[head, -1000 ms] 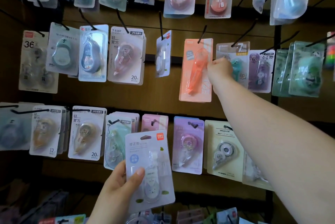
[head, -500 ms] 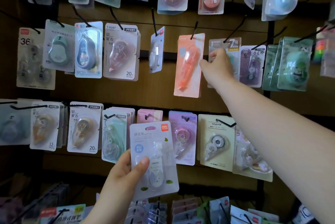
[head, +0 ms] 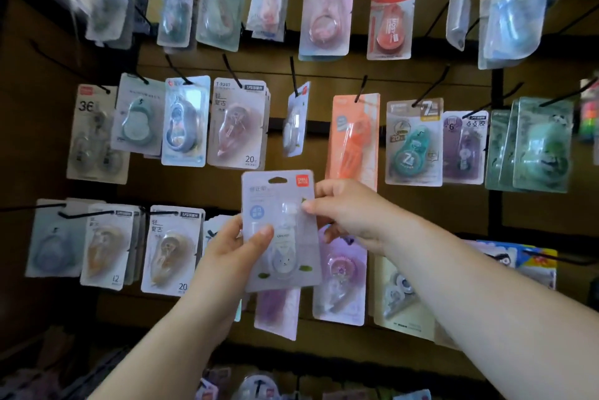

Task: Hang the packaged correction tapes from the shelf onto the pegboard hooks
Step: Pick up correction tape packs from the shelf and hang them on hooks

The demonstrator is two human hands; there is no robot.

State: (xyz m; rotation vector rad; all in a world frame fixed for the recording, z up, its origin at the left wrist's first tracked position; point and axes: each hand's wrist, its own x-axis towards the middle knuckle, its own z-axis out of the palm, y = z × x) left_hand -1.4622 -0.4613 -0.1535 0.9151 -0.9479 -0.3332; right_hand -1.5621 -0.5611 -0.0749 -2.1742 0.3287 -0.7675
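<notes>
A pale lavender packaged correction tape (head: 285, 202) with a red logo and a white cat-shaped dispenser is held upright in front of the pegboard. My left hand (head: 231, 250) grips its lower left side, thumb across the front. My right hand (head: 348, 211) pinches its right edge near the middle. Just above and to the left, a black hook (head: 294, 75) carries one package turned edge-on (head: 296, 121). An orange package (head: 355, 137) hangs on the hook to the right of it.
The brown pegboard (head: 405, 75) carries three rows of black hooks with hanging tape packages: teal (head: 413, 143), purple (head: 463, 147), green (head: 541, 143), brown "20" (head: 238, 127). Loose packages (head: 256, 386) lie on the shelf below. Hook tips jut out toward me.
My right hand has left the orange package and come down to the lavender package's right edge. My left hand has raised that package toward the middle row.
</notes>
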